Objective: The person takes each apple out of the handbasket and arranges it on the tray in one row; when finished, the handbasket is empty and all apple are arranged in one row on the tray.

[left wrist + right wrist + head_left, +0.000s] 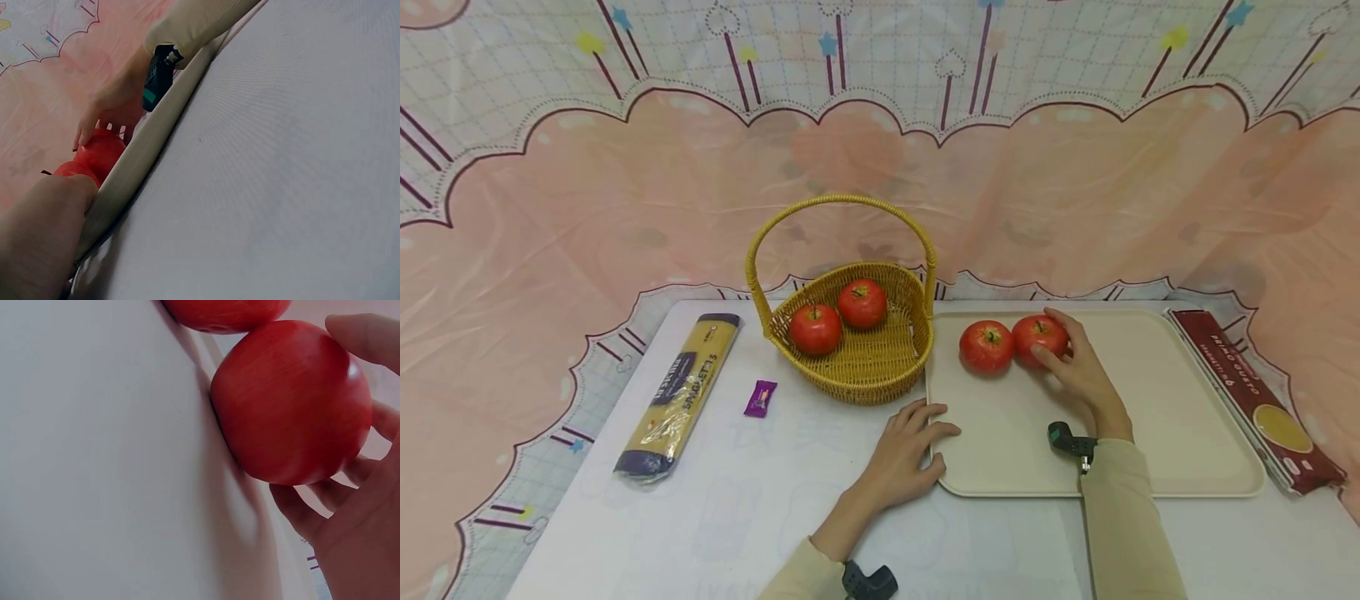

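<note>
Two red apples lie side by side on the cream tray [1157,417]. My right hand [1072,360] curls round the right apple [1037,336], thumb at its front and fingers over its back; the apple rests on the tray. The right wrist view shows this apple [290,400] cupped by my fingers [312,506], touching the other apple [225,312]. The left apple [987,346] lies free. Flat on the white table lies my left hand [906,454], its fingertips touching the tray's left edge, holding nothing.
A yellow wicker basket [922,354] with a tall handle stands left of the tray and holds two red apples [815,328] [862,303]. A yellow spaghetti pack [681,392] and a purple candy [760,397] lie further left. A dark red pasta box [1255,387] borders the tray's right side.
</note>
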The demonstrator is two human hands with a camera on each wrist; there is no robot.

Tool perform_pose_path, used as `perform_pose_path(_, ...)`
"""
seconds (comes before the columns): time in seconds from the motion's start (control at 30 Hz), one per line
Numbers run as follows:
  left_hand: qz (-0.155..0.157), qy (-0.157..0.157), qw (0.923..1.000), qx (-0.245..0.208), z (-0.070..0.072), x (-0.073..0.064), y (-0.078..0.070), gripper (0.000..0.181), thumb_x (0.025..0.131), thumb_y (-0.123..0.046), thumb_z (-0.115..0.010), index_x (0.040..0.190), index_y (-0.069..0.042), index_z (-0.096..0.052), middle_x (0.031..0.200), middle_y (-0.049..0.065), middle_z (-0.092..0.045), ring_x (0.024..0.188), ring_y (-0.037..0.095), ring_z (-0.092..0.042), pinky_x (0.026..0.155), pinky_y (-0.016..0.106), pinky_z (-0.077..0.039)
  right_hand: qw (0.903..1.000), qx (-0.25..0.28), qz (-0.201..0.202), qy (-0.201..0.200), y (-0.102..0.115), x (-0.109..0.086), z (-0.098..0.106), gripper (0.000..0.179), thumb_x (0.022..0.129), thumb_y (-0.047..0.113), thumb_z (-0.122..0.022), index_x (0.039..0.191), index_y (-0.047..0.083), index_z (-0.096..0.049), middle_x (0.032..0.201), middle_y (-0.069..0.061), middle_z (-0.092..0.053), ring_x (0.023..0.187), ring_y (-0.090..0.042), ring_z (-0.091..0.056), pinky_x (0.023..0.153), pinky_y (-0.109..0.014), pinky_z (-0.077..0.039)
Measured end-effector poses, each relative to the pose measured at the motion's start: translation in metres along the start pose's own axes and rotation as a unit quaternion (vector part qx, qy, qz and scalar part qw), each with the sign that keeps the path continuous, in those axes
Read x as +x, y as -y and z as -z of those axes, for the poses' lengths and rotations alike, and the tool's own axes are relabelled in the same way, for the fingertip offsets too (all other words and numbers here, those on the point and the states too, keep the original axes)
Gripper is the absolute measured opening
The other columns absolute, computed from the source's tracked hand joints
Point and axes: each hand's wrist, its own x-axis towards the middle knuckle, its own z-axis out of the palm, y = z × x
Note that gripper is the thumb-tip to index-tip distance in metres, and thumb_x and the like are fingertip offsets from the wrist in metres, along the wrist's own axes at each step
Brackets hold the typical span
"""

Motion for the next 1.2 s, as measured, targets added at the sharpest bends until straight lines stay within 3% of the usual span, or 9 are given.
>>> perform_pose_path(0.3, 0.002, 0.002, 1.0000, -0.004, 0.000, 0.000, 0.000, 0.037, 0.082, -0.021, -0.052, 0.118, -0.029, -0.060, 0.141, -0.003, -0.045, 0.138, 0.024, -0.032, 0.106, 0.047, -0.033, 0.9971, -0.023, 0.053, -0.050, 0.008, 0.002, -0.001, 0.063, 0.089, 0.011, -0.062, 0.144, 0.007, -0.032, 0.146, -0.021, -0.033, 0.134, -0.041, -0.030, 0.108, -0.061, -0.026)
perform_pose_path(0.6, -0.003, -0.001, 1.0000, -0.002, 0.000, 0.000, 0.001, 0.038, 0.082, -0.021, -0.052, 0.118, -0.030, -0.059, 0.140, -0.003, -0.045, 0.137, 0.025, -0.032, 0.105, 0.047, -0.033, 0.9917, -0.025, 0.097, -0.080, 0.046, -0.009, -0.001, 0.054, 0.086, -0.001, -0.059, 0.136, -0.006, -0.040, 0.137, -0.027, -0.041, 0.128, -0.042, -0.036, 0.106, -0.060, -0.028)
perform_pose_path(0.7, -0.003, -0.001, 1.0000, -0.003, 0.000, 0.000, 0.000, 0.038, 0.082, -0.020, -0.052, 0.118, -0.030, -0.059, 0.140, -0.002, -0.045, 0.137, 0.025, -0.033, 0.105, 0.048, -0.033, 0.9889, -0.030, 0.113, -0.091, 0.051, -0.009, -0.001, 0.051, 0.086, -0.001, -0.059, 0.134, -0.007, -0.042, 0.134, -0.027, -0.045, 0.127, -0.034, -0.040, 0.105, -0.060, -0.029)
perform_pose_path(0.8, -0.003, 0.002, 1.0000, -0.007, 0.000, 0.001, 0.000, 0.038, 0.083, -0.020, -0.052, 0.118, -0.029, -0.059, 0.141, -0.002, -0.045, 0.138, 0.026, -0.032, 0.105, 0.048, -0.033, 0.9853, -0.025, 0.134, -0.103, 0.055, -0.009, -0.001, 0.047, 0.085, -0.004, -0.060, 0.130, -0.007, -0.046, 0.130, -0.026, -0.049, 0.123, -0.018, -0.045, 0.105, -0.057, -0.032)
perform_pose_path(0.9, -0.002, 0.006, 0.9999, -0.011, -0.001, 0.002, 0.000, 0.038, 0.083, -0.020, -0.052, 0.119, -0.029, -0.059, 0.141, -0.002, -0.045, 0.138, 0.025, -0.031, 0.106, 0.048, -0.032, 0.9814, -0.025, 0.157, -0.107, 0.061, -0.008, -0.001, 0.044, 0.085, -0.004, -0.061, 0.127, -0.008, -0.049, 0.126, -0.026, -0.052, 0.118, -0.004, -0.047, 0.107, -0.039, -0.038)
perform_pose_path(1.03, -0.003, 0.004, 1.0000, -0.007, -0.001, 0.002, 0.001, 0.037, 0.083, -0.020, -0.053, 0.119, -0.030, -0.059, 0.141, -0.003, -0.045, 0.138, 0.025, -0.031, 0.105, 0.047, -0.033, 0.9786, -0.039, 0.175, -0.101, 0.071, -0.007, -0.002, 0.041, 0.085, -0.004, -0.061, 0.125, -0.008, -0.051, 0.123, -0.026, -0.055, 0.116, -0.003, -0.049, 0.099, -0.011, -0.036)
perform_pose_path(1.1, -0.006, -0.001, 1.0000, -0.004, -0.001, 0.001, 0.001, 0.037, 0.083, -0.020, -0.053, 0.119, -0.030, -0.059, 0.141, -0.002, -0.045, 0.138, 0.025, -0.032, 0.105, 0.047, -0.034, 0.9792, -0.041, 0.173, -0.097, 0.077, -0.007, -0.003, 0.040, 0.085, -0.004, -0.061, 0.124, -0.008, -0.052, 0.123, -0.024, -0.056, 0.115, -0.004, -0.050, 0.100, -0.013, -0.037)
perform_pose_path(1.2, -0.008, -0.007, 0.9999, 0.001, 0.000, 0.000, 0.001, 0.037, 0.082, -0.020, -0.054, 0.118, -0.030, -0.059, 0.140, -0.002, -0.046, 0.137, 0.026, -0.033, 0.104, 0.047, -0.034, 0.9812, -0.047, 0.166, -0.086, 0.085, -0.006, -0.007, 0.039, 0.087, -0.002, -0.060, 0.125, -0.006, -0.051, 0.124, -0.021, -0.057, 0.114, -0.001, -0.051, 0.105, -0.030, -0.041)
